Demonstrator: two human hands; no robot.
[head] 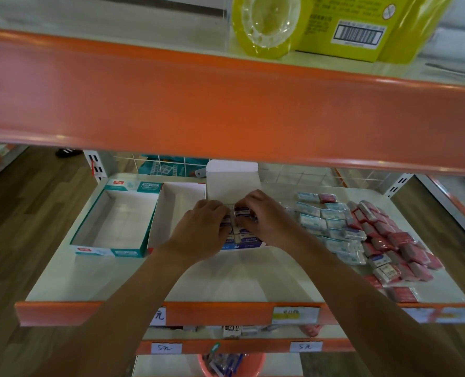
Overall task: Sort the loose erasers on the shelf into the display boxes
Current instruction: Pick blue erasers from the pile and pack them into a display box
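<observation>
Both hands work inside the blue display box [249,245] in the middle of the shelf, its white lid flap [232,182] standing up behind. My left hand [202,229] curls its fingers over the blue-and-white erasers [246,236] packed in that box. My right hand [264,217] pinches one of those erasers at the back row. Left of it stand an open white box [171,213] and a larger teal-edged box [111,221], both showing bare bottoms. A heap of loose erasers lies to the right: pale blue ones [323,221] and red ones [399,240].
An orange shelf edge [225,104] overhangs the work area closely from above. The shelf's front lip [90,312] carries price tags. Yellow packages [342,25] stand on the upper shelf. Lower shelves hold small goods and a pink tub [231,365].
</observation>
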